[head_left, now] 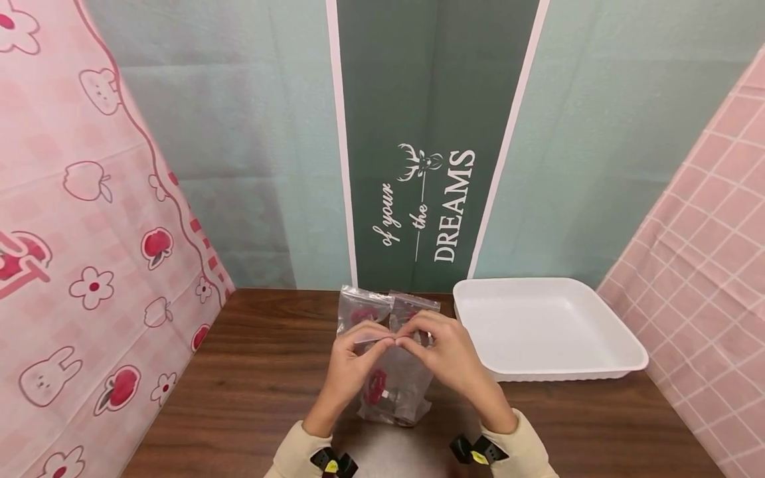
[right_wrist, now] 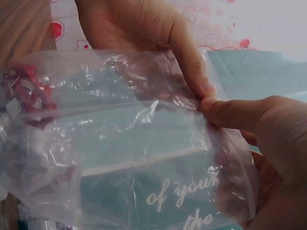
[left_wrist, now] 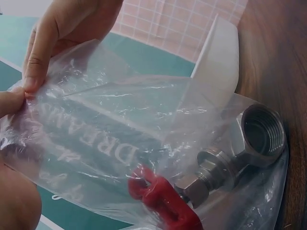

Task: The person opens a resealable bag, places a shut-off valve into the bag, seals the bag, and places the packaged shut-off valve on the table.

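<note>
A clear zip bag (head_left: 409,372) hangs upright over the table, its top edge pinched between the thumb and fingers of both hands. My left hand (head_left: 352,362) grips the edge from the left and my right hand (head_left: 447,345) from the right, the thumb tips meeting in the middle. Inside the bag's bottom lies a metal valve (left_wrist: 261,136) with a red handle (left_wrist: 168,203); its threaded opening shows in the left wrist view. Whether the bag's seal is closed cannot be told.
Behind the hands lie other clear zip bags (head_left: 361,299) with red parts inside, partly hidden. A white tray (head_left: 544,332) stands at the right on the brown wooden table (head_left: 263,372). Printed cloths hang at the back and both sides.
</note>
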### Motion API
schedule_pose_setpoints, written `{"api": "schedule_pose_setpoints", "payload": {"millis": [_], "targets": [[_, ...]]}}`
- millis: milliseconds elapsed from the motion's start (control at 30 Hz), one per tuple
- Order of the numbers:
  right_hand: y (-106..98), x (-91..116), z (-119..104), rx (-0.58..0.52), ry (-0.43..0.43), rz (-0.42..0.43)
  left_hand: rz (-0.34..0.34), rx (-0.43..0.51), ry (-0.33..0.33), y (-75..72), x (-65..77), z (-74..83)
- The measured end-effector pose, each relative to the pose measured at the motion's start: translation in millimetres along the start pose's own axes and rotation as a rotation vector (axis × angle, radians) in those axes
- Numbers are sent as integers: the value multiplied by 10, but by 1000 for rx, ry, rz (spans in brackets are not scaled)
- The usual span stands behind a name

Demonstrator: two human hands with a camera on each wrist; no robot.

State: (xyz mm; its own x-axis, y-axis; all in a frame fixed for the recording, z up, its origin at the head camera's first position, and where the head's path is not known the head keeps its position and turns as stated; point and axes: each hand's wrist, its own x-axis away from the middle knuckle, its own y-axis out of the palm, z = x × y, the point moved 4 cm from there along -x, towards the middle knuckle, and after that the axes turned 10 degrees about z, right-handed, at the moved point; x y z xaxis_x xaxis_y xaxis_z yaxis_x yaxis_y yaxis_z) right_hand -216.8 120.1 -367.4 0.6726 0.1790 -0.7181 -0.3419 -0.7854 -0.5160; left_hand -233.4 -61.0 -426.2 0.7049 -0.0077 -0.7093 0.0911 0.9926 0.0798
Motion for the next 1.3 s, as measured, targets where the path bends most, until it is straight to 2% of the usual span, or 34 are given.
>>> {"api": "schedule_pose_setpoints", "payload": {"millis": [100, 233, 433, 633, 833, 933, 1033, 1200, 1300], "targets": [[-12, 10, 37, -2, 30, -16, 21, -42, 3, -21, 5, 3], [-19, 19, 51, -24, 0, -8, 37, -72, -13, -40, 8, 9], [-17, 24, 32, -18, -44, 30, 34, -23, -74, -38, 17, 2], [-33, 53, 74, -17, -6, 5, 15, -25, -76, -48, -3, 14], [-86, 91, 157, -64, 50, -38, 11, -83, -56, -112, -59, 33], [-86, 109, 176, -93, 50, -54, -23, -133, -28, -143, -119, 67], [-67, 120, 169, -110, 31, -60, -97, -215, 33, -147, -197, 140], [-26, 121, 149, -114, 5, -44, -218, -453, 165, -101, -303, 284], [-7, 121, 140, -106, -7, -36, -260, -579, 209, -65, -327, 344]]}}
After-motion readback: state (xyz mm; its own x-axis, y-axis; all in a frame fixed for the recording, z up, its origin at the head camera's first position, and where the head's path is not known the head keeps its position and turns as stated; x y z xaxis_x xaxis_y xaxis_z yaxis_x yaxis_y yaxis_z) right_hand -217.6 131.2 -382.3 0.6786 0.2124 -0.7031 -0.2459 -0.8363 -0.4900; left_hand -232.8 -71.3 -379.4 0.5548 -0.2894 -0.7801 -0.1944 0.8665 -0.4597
